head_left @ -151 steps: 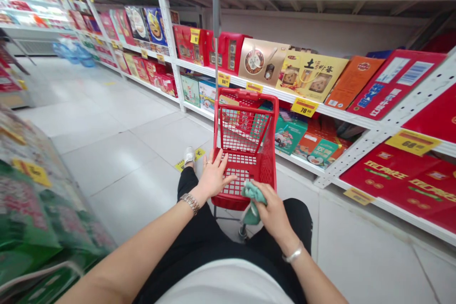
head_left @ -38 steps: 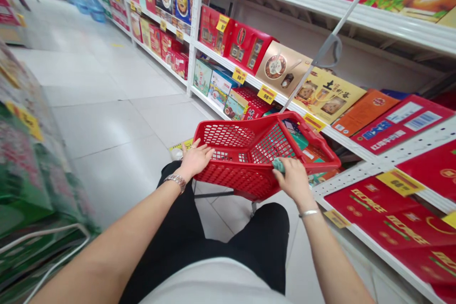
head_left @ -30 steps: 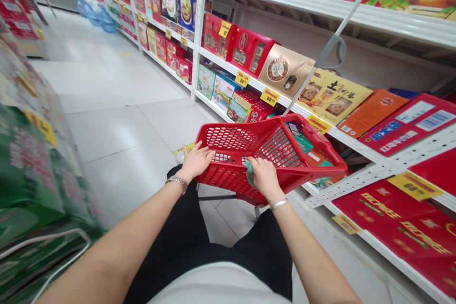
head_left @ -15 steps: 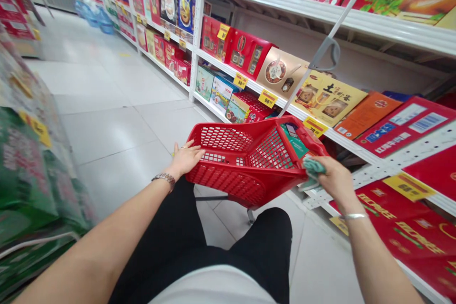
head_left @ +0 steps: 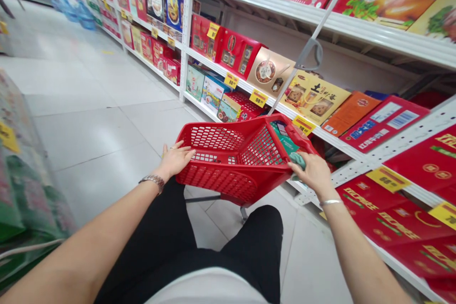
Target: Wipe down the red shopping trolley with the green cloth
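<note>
A red plastic shopping cart basket (head_left: 217, 175) with perforated walls stands before my knees, angled toward the shelves. My left hand (head_left: 174, 159) grips the rim at its left end, fingers lying over the edge. At the opposite end, my right hand (head_left: 311, 171) is closed around a bunched green cloth (head_left: 298, 160), pressing it against the cart's rim. A green panel with print (head_left: 285, 140) shows at that end, partly covered by red plastic. Behind the cart rises a slanted white pole with a grey loop handle (head_left: 315, 54); its lower end is hidden.
White shelving (head_left: 322, 23) packed with gift boxes runs along the right, with yellow price tags (head_left: 258, 98). Green packaged goods (head_left: 32, 194) border the left side. A tiled aisle (head_left: 96, 128) leads to blue water bottles (head_left: 85, 16) farther off.
My right hand has moved in from beyond the cart's right end to its rim, bringing the cloth along. My left hand keeps its place on the rim. The whole view has shifted slightly.
</note>
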A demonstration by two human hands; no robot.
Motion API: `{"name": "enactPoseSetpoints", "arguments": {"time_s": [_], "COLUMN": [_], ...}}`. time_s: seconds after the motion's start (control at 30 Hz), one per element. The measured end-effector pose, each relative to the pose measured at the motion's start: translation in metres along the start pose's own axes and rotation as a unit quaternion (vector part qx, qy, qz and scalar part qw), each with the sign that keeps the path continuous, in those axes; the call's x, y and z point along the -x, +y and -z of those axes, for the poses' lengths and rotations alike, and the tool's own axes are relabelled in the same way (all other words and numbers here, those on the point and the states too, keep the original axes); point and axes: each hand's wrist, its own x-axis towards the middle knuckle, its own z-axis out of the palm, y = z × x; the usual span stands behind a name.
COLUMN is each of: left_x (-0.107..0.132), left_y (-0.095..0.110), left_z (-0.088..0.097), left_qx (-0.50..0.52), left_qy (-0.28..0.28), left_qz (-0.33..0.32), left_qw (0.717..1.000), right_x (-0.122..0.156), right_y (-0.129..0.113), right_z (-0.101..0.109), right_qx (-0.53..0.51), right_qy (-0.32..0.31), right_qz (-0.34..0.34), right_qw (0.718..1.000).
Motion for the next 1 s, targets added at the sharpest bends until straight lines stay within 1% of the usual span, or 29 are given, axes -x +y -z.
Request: {"name": "enactPoseSetpoints", "arguments": {"time_s": [0.17,0.23,0.27,0.33,0.4,0.43,0.53,0.6,0.63,0.7,0.73,0.77,0.83,0.9,0.97,1.0], "left_x": [-0.008,-0.012,-0.015,-0.021,-0.028,-0.031,-0.042,-0.047,-0.049,-0.05,-0.049,-0.046,-0.034,-0.015,0.009,0.022], "left_y": [-0.012,-0.019,-0.023,-0.028,-0.031,-0.031,-0.03,-0.025,-0.021,-0.006,0.006,0.02,0.057,0.098,0.135,0.151], "left_z": [0.006,0.01,0.012,0.016,0.019,0.02,0.024,0.025,0.025,0.024,0.023,0.02,0.012,0.003,-0.002,-0.003], "left_qx": [-0.029,-0.046,-0.053,-0.064,-0.072,-0.075,-0.078,-0.08,-0.079,-0.063,-0.047,-0.026,0.017,0.062,0.108,0.13], "left_qy": [-0.018,-0.03,-0.037,-0.053,-0.064,-0.064,-0.046,-0.025,-0.006,0.039,0.063,0.077,0.09,0.088,0.083,0.087], "left_qz": [-0.008,-0.012,-0.015,-0.023,-0.029,-0.027,-0.006,0.015,0.03,0.056,0.062,0.05,-0.018,-0.091,-0.157,-0.194], "left_qw": [0.999,0.998,0.998,0.996,0.995,0.995,0.996,0.996,0.996,0.996,0.995,0.995,0.996,0.99,0.978,0.969], "right_x": [0.01,0.016,0.02,0.026,0.031,0.034,0.041,0.044,0.046,0.048,0.049,0.05,0.053,0.057,0.062,0.065], "right_y": [-0.055,-0.067,-0.068,-0.06,-0.04,-0.028,0.006,0.017,0.018,0.01,0.002,-0.007,-0.03,-0.054,-0.079,-0.092], "right_z": [0.01,0.011,0.011,0.014,0.018,0.02,0.028,0.03,0.031,0.03,0.03,0.03,0.031,0.034,0.042,0.046], "right_qx": [0.031,0.036,0.03,0.004,-0.03,-0.047,-0.111,-0.157,-0.171,-0.165,-0.147,-0.126,-0.086,-0.059,-0.057,-0.069], "right_qy": [-0.009,-0.003,0.0,0.007,0.009,0.01,0.026,0.047,0.056,0.077,0.088,0.1,0.12,0.138,0.149,0.153], "right_qz": [0.035,0.052,0.067,0.106,0.139,0.145,0.131,0.105,0.094,0.072,0.064,0.055,0.036,0.021,0.026,0.04], "right_qw": [0.999,0.998,0.997,0.994,0.99,0.988,0.985,0.981,0.979,0.981,0.983,0.985,0.988,0.988,0.987,0.985]}}
